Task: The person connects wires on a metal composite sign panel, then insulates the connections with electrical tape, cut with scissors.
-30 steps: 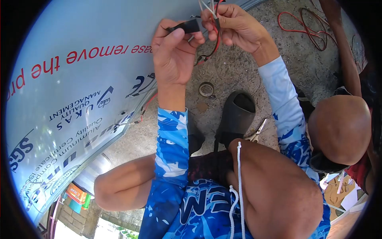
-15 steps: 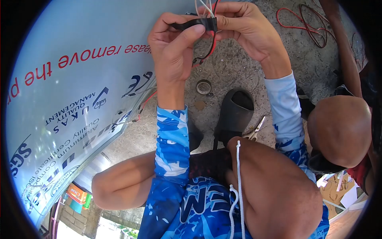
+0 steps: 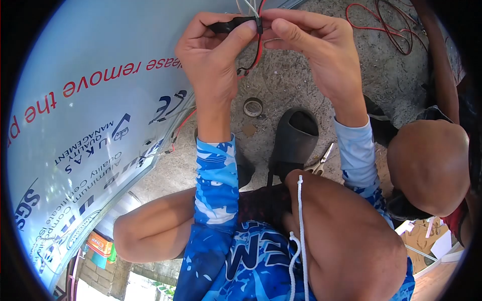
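At the top centre, my left hand (image 3: pixel 213 55) pinches a strip of black tape (image 3: pixel 226 25) between thumb and fingers. The tape meets a bundle of white, red and black wires (image 3: pixel 259 30), which hangs down beside the thumb. Just right of the bundle is my right hand (image 3: pixel 321 50), its thumb raised apart from the fingers. The right fingertips reach behind or beside the wires, and no object shows between thumb and fingers.
A large film-covered panel (image 3: pixel 100 120) fills the left. A tape roll (image 3: pixel 252 107) and scissors (image 3: pixel 319 163) lie on the concrete floor (image 3: pixel 286 85). Red and black cable (image 3: pixel 386 32) lies upper right. Another person (image 3: pixel 427 165) is close on my right, with an arm extending upward.
My right thumb has come off the tape and wires, and the right hand has opened and moved slightly right and down. My left hand, still pinching, has shifted a little left.
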`<action>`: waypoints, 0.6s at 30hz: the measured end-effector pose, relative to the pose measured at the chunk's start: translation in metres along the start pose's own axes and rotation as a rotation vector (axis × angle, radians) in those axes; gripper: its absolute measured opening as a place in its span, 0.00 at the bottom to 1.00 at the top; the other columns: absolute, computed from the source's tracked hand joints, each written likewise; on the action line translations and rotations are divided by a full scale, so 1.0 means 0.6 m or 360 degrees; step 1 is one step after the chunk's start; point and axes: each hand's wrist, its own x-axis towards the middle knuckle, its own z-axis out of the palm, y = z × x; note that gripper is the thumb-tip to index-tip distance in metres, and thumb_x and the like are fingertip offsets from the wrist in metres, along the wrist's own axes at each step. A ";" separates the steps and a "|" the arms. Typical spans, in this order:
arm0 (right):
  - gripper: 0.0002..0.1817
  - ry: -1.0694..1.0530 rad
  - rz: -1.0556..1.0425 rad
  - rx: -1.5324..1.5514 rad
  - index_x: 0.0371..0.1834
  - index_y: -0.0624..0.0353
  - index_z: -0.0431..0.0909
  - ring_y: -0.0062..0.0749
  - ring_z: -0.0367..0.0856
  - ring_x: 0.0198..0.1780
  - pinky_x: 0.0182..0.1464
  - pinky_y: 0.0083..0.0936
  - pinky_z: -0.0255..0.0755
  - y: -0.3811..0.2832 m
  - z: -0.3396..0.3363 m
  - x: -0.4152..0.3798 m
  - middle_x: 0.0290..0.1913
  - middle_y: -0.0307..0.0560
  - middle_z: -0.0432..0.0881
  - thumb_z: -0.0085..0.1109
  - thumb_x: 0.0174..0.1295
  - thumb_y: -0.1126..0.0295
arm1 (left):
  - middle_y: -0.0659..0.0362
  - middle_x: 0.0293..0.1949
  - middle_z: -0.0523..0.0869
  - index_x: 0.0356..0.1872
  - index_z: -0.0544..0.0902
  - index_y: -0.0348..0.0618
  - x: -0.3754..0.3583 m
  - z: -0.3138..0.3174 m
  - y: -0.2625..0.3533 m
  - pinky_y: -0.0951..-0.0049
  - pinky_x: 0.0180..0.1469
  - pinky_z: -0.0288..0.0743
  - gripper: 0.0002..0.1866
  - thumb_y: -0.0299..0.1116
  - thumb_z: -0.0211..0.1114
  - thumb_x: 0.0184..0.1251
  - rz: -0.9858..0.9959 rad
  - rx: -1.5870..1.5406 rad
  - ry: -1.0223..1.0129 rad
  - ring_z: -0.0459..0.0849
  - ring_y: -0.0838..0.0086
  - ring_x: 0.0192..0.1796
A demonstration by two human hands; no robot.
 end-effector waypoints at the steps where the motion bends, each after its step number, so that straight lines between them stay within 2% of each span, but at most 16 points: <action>1: 0.14 0.0000 0.0000 0.0002 0.50 0.73 0.81 0.30 0.87 0.36 0.42 0.24 0.84 -0.001 0.003 -0.002 0.38 0.54 0.87 0.63 0.65 0.74 | 0.55 0.35 0.87 0.35 0.82 0.35 0.000 0.003 0.000 0.79 0.42 0.79 0.10 0.14 0.71 0.54 0.0005 -0.0007 0.0025 0.86 0.76 0.36; 3: 0.13 0.0110 0.0001 0.0162 0.50 0.74 0.80 0.30 0.87 0.37 0.43 0.25 0.84 -0.001 0.011 -0.005 0.40 0.55 0.86 0.61 0.66 0.76 | 0.56 0.34 0.87 0.36 0.82 0.35 -0.002 0.002 -0.002 0.79 0.42 0.79 0.10 0.14 0.71 0.53 0.0014 0.0021 0.0035 0.86 0.76 0.36; 7: 0.13 0.0131 -0.0037 0.0171 0.51 0.75 0.80 0.30 0.86 0.38 0.44 0.25 0.84 0.001 0.013 -0.009 0.41 0.56 0.86 0.61 0.65 0.79 | 0.56 0.34 0.87 0.36 0.81 0.36 -0.007 0.008 -0.001 0.80 0.41 0.79 0.10 0.15 0.71 0.53 0.0009 0.0070 0.0090 0.85 0.78 0.35; 9: 0.13 0.0029 -0.0096 0.0045 0.49 0.75 0.80 0.30 0.86 0.38 0.43 0.25 0.84 -0.001 0.014 -0.009 0.41 0.55 0.86 0.63 0.63 0.80 | 0.57 0.34 0.87 0.35 0.81 0.35 -0.009 0.010 0.001 0.81 0.40 0.78 0.10 0.15 0.71 0.54 0.0008 0.0110 0.0100 0.85 0.78 0.35; 17: 0.14 0.0073 -0.0123 0.0037 0.48 0.73 0.80 0.28 0.85 0.38 0.43 0.23 0.84 0.008 0.022 -0.007 0.39 0.51 0.86 0.66 0.61 0.79 | 0.56 0.34 0.87 0.36 0.81 0.34 -0.008 0.008 0.007 0.83 0.37 0.78 0.09 0.16 0.71 0.54 0.0068 0.0249 0.0081 0.85 0.79 0.34; 18: 0.14 0.0086 -0.0116 0.0106 0.48 0.73 0.80 0.27 0.85 0.37 0.43 0.23 0.83 0.012 0.024 -0.007 0.38 0.50 0.86 0.66 0.61 0.78 | 0.53 0.35 0.87 0.37 0.81 0.34 -0.008 0.005 0.008 0.80 0.40 0.81 0.08 0.15 0.69 0.57 0.0082 0.0302 0.0036 0.86 0.76 0.36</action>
